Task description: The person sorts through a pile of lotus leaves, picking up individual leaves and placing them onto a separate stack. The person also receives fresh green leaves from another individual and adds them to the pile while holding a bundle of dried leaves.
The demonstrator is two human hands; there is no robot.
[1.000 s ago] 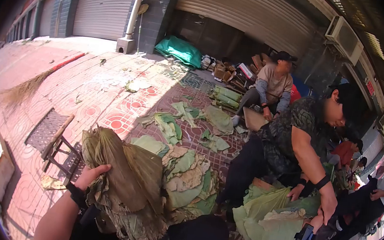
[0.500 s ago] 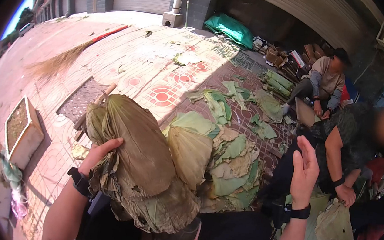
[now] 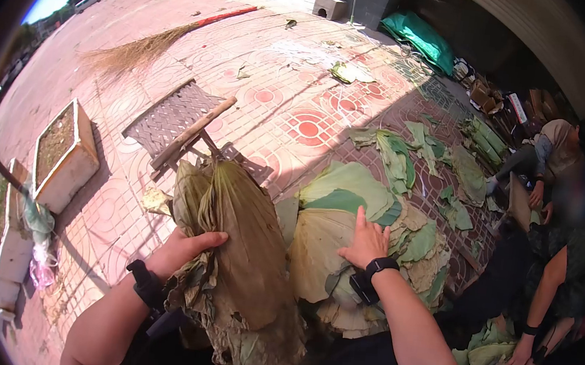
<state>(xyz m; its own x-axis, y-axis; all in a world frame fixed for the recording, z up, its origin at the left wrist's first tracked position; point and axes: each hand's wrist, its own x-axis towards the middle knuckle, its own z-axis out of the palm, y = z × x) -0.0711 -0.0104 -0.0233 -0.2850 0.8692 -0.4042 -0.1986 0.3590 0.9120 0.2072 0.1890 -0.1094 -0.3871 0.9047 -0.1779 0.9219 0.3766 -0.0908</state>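
Observation:
My left hand (image 3: 187,251) is closed round the edge of a thick bundle of brown, dried lotus leaves (image 3: 246,249), its thumb lying across the front. The bundle hangs in folds above my lap. To the right, my right hand (image 3: 367,242) reaches over a pile of lotus leaves (image 3: 318,246), fingers spread and pointing away from me. A folded tan leaf lies under its thumb side, with a paler green leaf (image 3: 349,181) just beyond the fingertips. More crumpled leaves (image 3: 421,246) stack up beside that wrist.
A low woven stool (image 3: 171,116) stands ahead on the patterned paving. White planter boxes (image 3: 70,159) line the left, and a straw broom (image 3: 142,49) lies farther off. Loose leaves (image 3: 394,161) are scattered ahead. At right, a co-worker's hands (image 3: 520,352) handle leaves; another person sits beyond.
My right hand has moved left and forward from an upright pose beside the pile to over the leaves, fingers spreading. The left hand still holds the bundle. The view has turned right and down.

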